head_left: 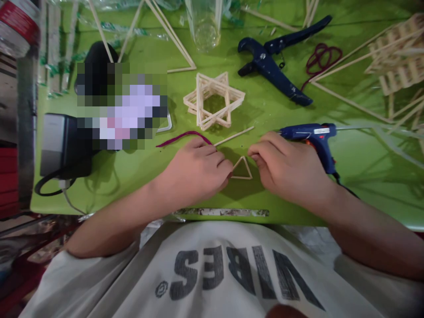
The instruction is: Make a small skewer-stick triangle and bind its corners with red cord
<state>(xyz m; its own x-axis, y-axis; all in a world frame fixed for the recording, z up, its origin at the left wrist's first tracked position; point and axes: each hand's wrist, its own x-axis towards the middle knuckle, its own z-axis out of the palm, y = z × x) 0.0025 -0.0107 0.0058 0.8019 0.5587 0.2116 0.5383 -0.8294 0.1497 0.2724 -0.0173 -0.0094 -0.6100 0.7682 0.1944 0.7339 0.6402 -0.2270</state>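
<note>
My left hand (202, 170) is closed in a pinch on the left corner of a small triangle of thin wooden sticks (247, 168). To the right of the triangle, my right hand (286, 163) has its fingertips pressed together; whatever may be between them is hidden. Just beyond my left hand lie a loose wooden stick (235, 135) and a purple cord (179, 138). A six-pointed star built of stacked sticks (199, 104) sits farther back. Behind my right hand rests a blue hot glue gun (306, 131), partly covered by it.
Dark blue cutters (271, 73) lie open at the back right beside a coiled maroon cord (323, 59). A clear plastic cup (206, 33) stands at the back. On the left are a black-and-grey box (62, 145) with a cable and wrapped sticks (54, 48). Stick structures (397, 57) fill the right.
</note>
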